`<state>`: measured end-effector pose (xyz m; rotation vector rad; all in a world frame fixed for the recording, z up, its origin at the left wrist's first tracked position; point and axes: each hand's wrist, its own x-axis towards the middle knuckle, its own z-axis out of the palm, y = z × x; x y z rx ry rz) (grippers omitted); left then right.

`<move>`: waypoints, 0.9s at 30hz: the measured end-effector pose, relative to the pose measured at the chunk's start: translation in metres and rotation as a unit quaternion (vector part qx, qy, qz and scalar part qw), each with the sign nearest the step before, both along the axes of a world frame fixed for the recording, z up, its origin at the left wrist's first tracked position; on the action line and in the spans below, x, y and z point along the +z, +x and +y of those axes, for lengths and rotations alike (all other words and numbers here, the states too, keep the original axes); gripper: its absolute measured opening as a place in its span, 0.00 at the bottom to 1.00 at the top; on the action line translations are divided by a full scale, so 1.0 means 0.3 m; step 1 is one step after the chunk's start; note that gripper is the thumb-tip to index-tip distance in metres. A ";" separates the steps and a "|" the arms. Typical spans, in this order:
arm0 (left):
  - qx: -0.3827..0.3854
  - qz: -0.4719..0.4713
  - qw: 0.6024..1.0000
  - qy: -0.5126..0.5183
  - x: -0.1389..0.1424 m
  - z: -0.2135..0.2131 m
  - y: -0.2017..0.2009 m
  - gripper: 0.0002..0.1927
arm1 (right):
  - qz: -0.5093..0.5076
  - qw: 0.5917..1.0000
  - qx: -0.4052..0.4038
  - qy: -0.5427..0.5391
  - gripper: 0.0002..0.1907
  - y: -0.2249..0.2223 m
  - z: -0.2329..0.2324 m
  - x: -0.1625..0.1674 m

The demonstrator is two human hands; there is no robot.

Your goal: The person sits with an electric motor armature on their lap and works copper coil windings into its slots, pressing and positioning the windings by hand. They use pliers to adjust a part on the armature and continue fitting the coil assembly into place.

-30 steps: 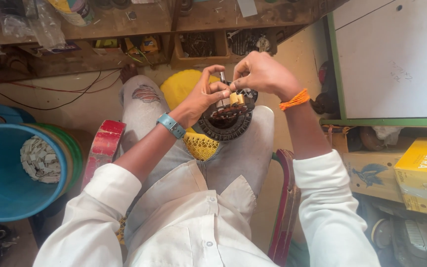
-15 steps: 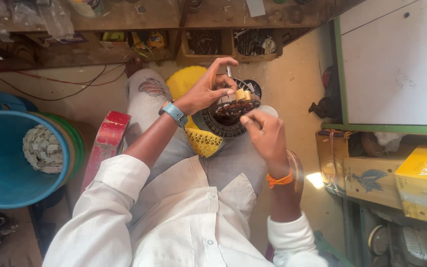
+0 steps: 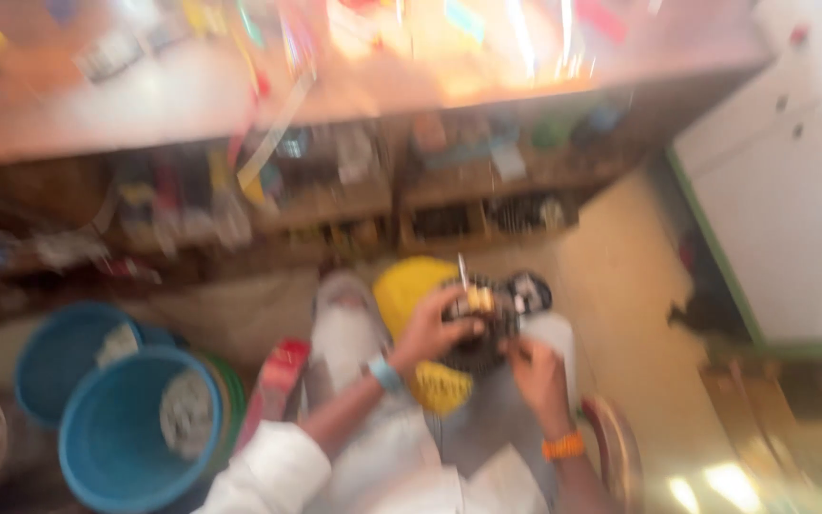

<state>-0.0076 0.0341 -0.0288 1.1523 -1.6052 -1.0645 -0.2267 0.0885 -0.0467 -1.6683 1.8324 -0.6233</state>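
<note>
Dark round part (image 3: 497,328) in both hands

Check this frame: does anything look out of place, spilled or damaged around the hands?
Nothing stands out. The left hand and right hand both hold a dark round part over the lap, beside a yellow object. Motion blur hides fine detail, so small damage cannot be ruled out.
</note>
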 end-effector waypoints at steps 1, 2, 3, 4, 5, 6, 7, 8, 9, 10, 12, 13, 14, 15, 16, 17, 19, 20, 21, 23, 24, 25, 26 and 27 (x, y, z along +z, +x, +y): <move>0.017 0.002 1.000 -0.010 0.004 0.010 -0.009 0.30 | -0.009 1.000 -0.014 0.014 0.10 0.007 -0.007 -0.001; 0.035 0.007 0.999 -0.012 0.006 0.028 -0.018 0.27 | -0.016 0.999 -0.026 0.036 0.10 0.010 -0.003 -0.003; 0.041 0.022 0.999 -0.004 0.005 0.042 -0.028 0.25 | -0.024 0.998 -0.030 0.053 0.10 0.006 0.003 -0.006; 0.047 0.034 0.998 0.001 0.008 0.039 -0.026 0.24 | -0.036 0.997 -0.034 0.067 0.10 0.008 -0.006 -0.009; 0.044 0.039 0.998 0.008 0.003 0.046 -0.030 0.23 | -0.028 0.997 -0.019 0.070 0.10 -0.001 -0.004 -0.018; 0.041 0.042 0.998 0.013 0.003 0.041 -0.027 0.22 | -0.021 0.997 -0.005 0.071 0.11 -0.010 -0.014 -0.023; 0.038 0.046 0.998 0.018 0.001 0.035 -0.024 0.21 | -0.014 0.997 0.010 0.072 0.11 -0.013 -0.029 -0.032; 0.040 0.045 0.998 0.014 0.000 0.026 -0.021 0.21 | -0.009 0.997 0.016 0.079 0.11 -0.013 -0.044 -0.042; 0.041 0.045 0.998 0.011 -0.002 0.023 -0.018 0.21 | -0.003 0.996 0.022 0.088 0.12 -0.013 -0.053 -0.055; 0.041 0.045 0.998 0.008 -0.003 0.014 -0.015 0.21 | 0.004 0.995 0.026 0.096 0.13 -0.015 -0.065 -0.067; 0.040 0.033 0.998 0.017 -0.001 0.009 -0.001 0.21 | -0.009 0.994 0.040 0.106 0.13 -0.025 -0.081 -0.088; 0.040 0.026 0.999 0.022 0.001 0.006 0.012 0.21 | -0.016 0.993 0.047 0.111 0.14 -0.020 -0.093 -0.104; 0.042 0.025 0.999 0.024 0.002 0.008 0.019 0.21 | -0.023 0.993 0.031 0.114 0.14 -0.019 -0.093 -0.120; 0.043 0.023 0.999 0.025 0.003 0.011 0.025 0.22 | -0.031 0.993 0.016 0.117 0.14 -0.015 -0.092 -0.135; 0.043 0.021 0.999 0.024 0.005 0.011 0.030 0.22 | -0.038 0.992 0.000 0.118 0.14 -0.007 -0.098 -0.148; 0.042 0.029 0.998 0.026 0.006 0.013 0.033 0.22 | -0.027 0.989 -0.005 0.145 0.15 -0.001 -0.103 -0.160; 0.039 0.047 0.998 0.030 0.006 0.015 0.034 0.22 | -0.007 0.983 -0.008 0.184 0.16 0.007 -0.124 -0.172; 0.038 0.041 0.998 0.025 0.007 0.015 0.035 0.21 | -0.007 0.983 0.013 0.183 0.16 0.009 -0.131 -0.178; 0.037 0.036 0.998 0.020 0.007 0.015 0.034 0.21 | -0.005 0.983 0.035 0.180 0.16 0.010 -0.133 -0.184; 0.035 0.030 0.999 0.018 0.008 0.016 0.034 0.21 | -0.011 0.984 0.074 0.159 0.17 0.017 -0.134 -0.190; 0.035 0.029 0.999 0.021 0.010 0.018 0.035 0.21 | -0.014 0.985 0.090 0.147 0.18 0.018 -0.129 -0.191; 0.034 0.029 0.999 0.026 0.012 0.021 0.036 0.21 | -0.020 0.986 0.102 0.132 0.18 0.020 -0.122 -0.191; 0.032 0.036 0.998 0.034 0.015 0.022 0.035 0.21 | -0.020 0.986 0.111 0.121 0.19 0.019 -0.116 -0.191; 0.029 0.044 0.998 0.042 0.017 0.025 0.036 0.21 | -0.022 0.987 0.117 0.106 0.19 0.017 -0.110 -0.189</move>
